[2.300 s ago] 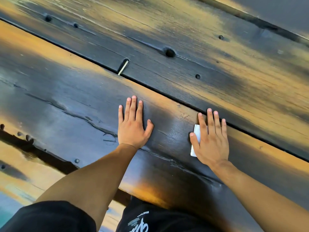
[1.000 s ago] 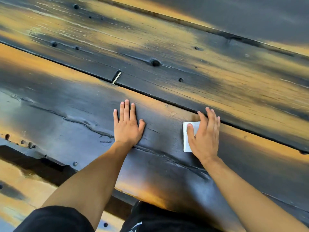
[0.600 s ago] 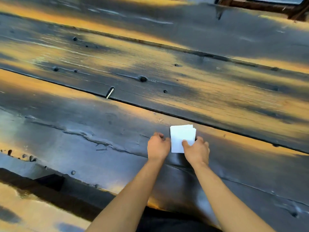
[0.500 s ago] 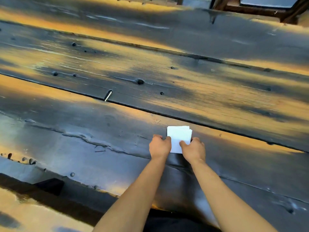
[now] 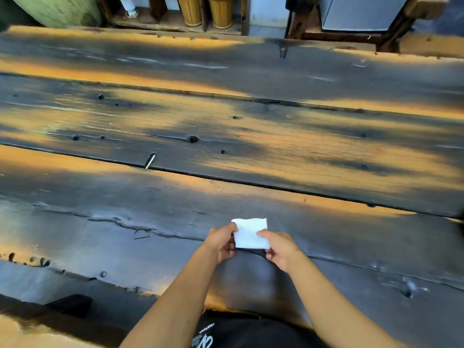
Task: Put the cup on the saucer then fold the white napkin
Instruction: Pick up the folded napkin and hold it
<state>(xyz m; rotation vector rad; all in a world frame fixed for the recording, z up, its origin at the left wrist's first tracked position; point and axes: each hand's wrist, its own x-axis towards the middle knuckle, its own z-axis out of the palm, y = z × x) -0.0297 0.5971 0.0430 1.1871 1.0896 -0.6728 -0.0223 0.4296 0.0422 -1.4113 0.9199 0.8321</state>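
Lifted off the table [image 5: 150, 247], napkin [image 5: 251, 234] pinched by both hands.

The white napkin [image 5: 250, 233], folded into a small square, sits pinched at both side edges.

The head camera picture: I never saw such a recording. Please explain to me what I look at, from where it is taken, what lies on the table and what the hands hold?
There is no machine here. A person wears a wide-angle camera on the head, and it looks forward and down, so you see that person's own two bare arms reaching in from below. The surface is a big table of dark wooden planks with worn orange patches. The left hand and the right hand pinch a small folded white napkin by its two sides. No cup or saucer shows in this picture. Beyond the far edge stand two wicker baskets and some wooden furniture. At the bottom is the person's dark clothing.
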